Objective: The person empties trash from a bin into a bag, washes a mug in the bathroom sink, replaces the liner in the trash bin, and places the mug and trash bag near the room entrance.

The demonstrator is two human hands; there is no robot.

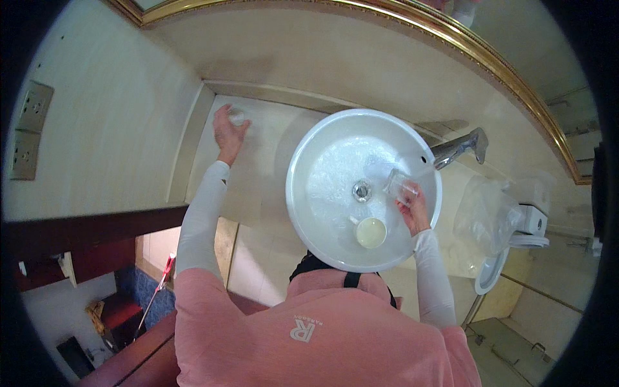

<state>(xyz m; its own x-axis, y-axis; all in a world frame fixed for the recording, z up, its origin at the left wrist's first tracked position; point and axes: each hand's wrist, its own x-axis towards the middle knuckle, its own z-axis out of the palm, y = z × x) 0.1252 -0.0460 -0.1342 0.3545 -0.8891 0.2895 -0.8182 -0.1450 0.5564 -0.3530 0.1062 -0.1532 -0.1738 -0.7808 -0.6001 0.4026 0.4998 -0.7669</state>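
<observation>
A small clear glass (236,118) stands in the back left corner of the counter, and the fingers of my left hand (228,134) curve around it. Over the right side of the white round basin (298,161), my right hand (415,208) grips a second clear glass (398,186), tilted with its mouth toward the drain (362,190). Inside the basin near the front sits a pale mug (371,233), its handle toward the left. Wet streaks and suds show on the basin's floor. I cannot tell whether water is running.
A chrome faucet (461,148) rises at the basin's right rear. Clear plastic bags (480,216) and a white box (532,220) lie on the right. A gold-framed mirror (412,19) hangs above. Wall sockets (32,129) are at far left, with a red-handled stick (166,269) below.
</observation>
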